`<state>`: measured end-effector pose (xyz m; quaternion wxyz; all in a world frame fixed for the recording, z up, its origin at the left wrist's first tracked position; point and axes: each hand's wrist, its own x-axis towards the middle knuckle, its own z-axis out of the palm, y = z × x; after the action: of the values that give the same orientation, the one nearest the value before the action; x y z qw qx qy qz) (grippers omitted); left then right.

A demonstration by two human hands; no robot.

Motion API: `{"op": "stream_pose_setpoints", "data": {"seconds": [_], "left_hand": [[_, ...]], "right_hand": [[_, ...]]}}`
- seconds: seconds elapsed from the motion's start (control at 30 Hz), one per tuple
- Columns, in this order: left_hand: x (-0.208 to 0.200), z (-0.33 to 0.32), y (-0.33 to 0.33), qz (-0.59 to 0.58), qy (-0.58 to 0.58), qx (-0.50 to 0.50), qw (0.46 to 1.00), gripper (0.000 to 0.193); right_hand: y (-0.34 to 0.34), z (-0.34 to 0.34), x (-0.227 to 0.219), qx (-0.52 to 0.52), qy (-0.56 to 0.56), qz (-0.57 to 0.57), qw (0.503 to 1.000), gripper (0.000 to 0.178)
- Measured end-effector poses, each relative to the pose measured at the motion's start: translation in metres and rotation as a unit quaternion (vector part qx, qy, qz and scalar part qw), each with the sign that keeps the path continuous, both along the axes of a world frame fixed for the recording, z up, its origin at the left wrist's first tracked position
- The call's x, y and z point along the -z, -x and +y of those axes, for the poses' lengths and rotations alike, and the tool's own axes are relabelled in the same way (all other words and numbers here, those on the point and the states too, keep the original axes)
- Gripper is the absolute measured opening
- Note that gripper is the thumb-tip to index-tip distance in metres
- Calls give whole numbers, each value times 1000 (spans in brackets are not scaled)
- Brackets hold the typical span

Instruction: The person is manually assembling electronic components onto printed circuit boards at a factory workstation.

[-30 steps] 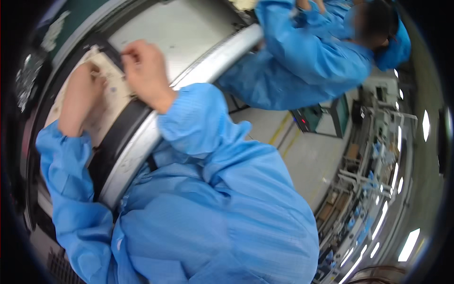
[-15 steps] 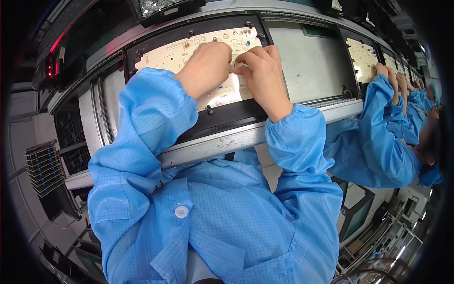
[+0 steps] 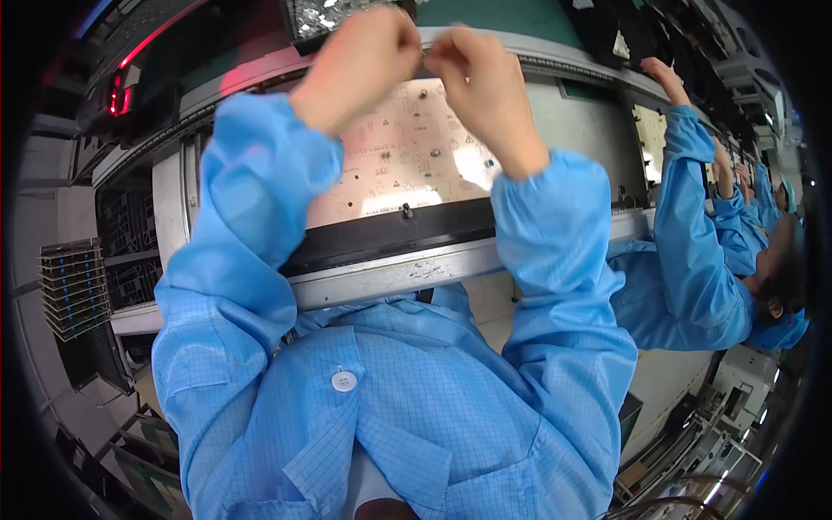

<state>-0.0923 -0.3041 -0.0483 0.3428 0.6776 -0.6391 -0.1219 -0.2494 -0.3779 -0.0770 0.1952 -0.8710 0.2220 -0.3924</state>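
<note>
My left hand (image 3: 362, 59) is lifted over the far edge of the circuit board (image 3: 381, 186), close to a bin of small shiny parts (image 3: 322, 16). Its fingers are curled together and somewhat blurred. Beside it, fingertips nearly meeting those of the left, my right hand (image 3: 485, 87) has thumb and fingers pinched. Whatever either hand holds is too small or hidden to make out. The pale board lies in a black frame (image 3: 399, 238), with small components on it and glare on its surface. My forearms cover parts of its left and right sides.
A metal rail (image 3: 407, 273) runs along the near side of the line. Further right, a co-worker's hand (image 3: 667, 82) reaches across the line near another pale board (image 3: 648, 130). A stack of boards (image 3: 71, 286) stands at left, and a red-lit display (image 3: 117, 95) sits at far left.
Both hands have risen from the board to beyond its far edge, near the parts bin. A differently marked pale board surface now shows beneath them. The co-worker's hand has reached further out.
</note>
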Motion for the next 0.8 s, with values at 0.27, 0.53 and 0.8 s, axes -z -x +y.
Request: {"op": "stream_pose_setpoints", "data": {"seconds": [0.27,0.53,0.8], "left_hand": [[21,0,-101,-140,258,-136,946,23],[86,184,-55,-61,-243,-149,957,22],[147,157,-83,110,-186,24,976,40]], "right_hand": [[-106,-65,1,67,52,7,996,17],[27,114,-9,-144,-147,48,978,14],[-42,263,28,-264,-292,80,916,19]]}}
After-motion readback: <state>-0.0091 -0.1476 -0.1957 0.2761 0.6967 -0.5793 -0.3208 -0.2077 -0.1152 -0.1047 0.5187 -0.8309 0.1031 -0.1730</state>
